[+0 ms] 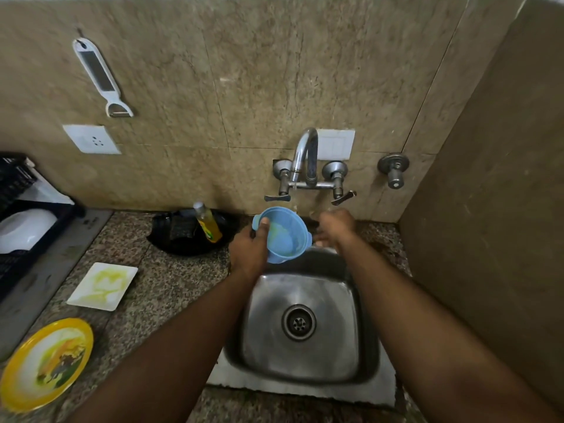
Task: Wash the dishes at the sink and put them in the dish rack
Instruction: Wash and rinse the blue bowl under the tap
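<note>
My left hand [248, 247] grips a small blue bowl [283, 236] by its rim, thumb inside, tilted over the back edge of the steel sink [363, 303]. A thin stream of water falls from the tap [305, 157] just right of the bowl. My right hand [334, 225] is beside the bowl under the tap, holding nothing that I can see; its fingers are blurred. A dirty white square plate [102, 285] and a dirty yellow plate [45, 363] lie on the counter to the left. The black dish rack [18, 209] at far left holds a white bowl [26, 228].
A yellow dish-soap bottle [207, 222] and a dark scrubber lie in a black tray [189, 235] left of the tap. A peeler [97, 74] hangs on the wall above a socket. A side wall stands close on the right.
</note>
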`<action>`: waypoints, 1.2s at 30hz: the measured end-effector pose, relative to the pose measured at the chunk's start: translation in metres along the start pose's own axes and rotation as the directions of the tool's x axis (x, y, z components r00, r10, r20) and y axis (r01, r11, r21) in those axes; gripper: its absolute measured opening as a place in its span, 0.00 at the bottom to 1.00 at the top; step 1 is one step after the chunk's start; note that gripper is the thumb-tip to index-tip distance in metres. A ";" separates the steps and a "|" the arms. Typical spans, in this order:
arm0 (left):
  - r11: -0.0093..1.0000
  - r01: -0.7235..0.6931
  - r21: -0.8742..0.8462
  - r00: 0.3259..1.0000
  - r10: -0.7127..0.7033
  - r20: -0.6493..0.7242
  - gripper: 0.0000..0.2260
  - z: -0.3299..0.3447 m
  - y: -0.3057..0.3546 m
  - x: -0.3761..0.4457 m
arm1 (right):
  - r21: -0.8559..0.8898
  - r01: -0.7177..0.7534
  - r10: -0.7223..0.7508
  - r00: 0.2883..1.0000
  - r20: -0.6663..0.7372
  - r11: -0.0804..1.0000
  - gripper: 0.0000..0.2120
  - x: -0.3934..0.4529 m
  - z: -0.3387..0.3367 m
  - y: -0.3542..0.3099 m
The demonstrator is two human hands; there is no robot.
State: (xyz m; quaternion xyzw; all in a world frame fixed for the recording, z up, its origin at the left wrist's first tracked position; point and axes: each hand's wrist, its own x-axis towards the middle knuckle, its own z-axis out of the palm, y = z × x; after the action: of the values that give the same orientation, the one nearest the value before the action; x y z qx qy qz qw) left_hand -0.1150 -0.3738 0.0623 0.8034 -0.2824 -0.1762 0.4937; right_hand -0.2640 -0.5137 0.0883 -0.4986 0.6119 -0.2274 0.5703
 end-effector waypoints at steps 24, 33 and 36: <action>0.915 -0.048 0.400 0.993 0.085 -0.076 0.33 -0.020 0.040 -0.003 | -0.171 0.188 -0.165 0.976 0.144 0.967 0.15 -0.027 0.033 0.024; 0.942 -0.123 0.313 0.977 0.170 -0.127 0.31 -0.015 0.028 -0.002 | -0.006 0.193 -0.185 0.949 0.254 0.981 0.16 -0.026 0.030 0.022; 0.962 -0.184 0.201 0.975 0.205 -0.088 0.25 -0.010 0.021 -0.004 | 0.035 0.264 -0.266 0.960 0.089 0.964 0.09 -0.021 0.034 0.024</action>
State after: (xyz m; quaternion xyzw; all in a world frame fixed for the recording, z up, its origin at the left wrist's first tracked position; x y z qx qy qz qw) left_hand -0.1185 -0.3717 0.0852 0.8239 -0.3486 -0.0547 0.4434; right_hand -0.2442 -0.4759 0.0697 -0.5794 0.5097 -0.2852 0.5685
